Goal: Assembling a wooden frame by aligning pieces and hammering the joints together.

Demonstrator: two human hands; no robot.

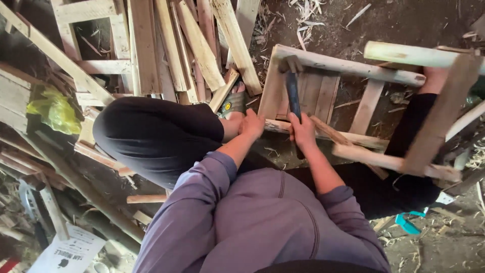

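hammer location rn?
Head view, centre-right: the hammer is gripped in the right hand, its head over the top rail of the wooden frame, with the left hand beside it.

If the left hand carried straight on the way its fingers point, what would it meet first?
Probably nothing new: the left hand already appears to rest on the near rail of the wooden frame, beside the hammer held by the right hand.

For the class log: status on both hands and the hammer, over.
Right hand grips hammer. Left hand steadies wooden frame. Plank pile beyond, apart.
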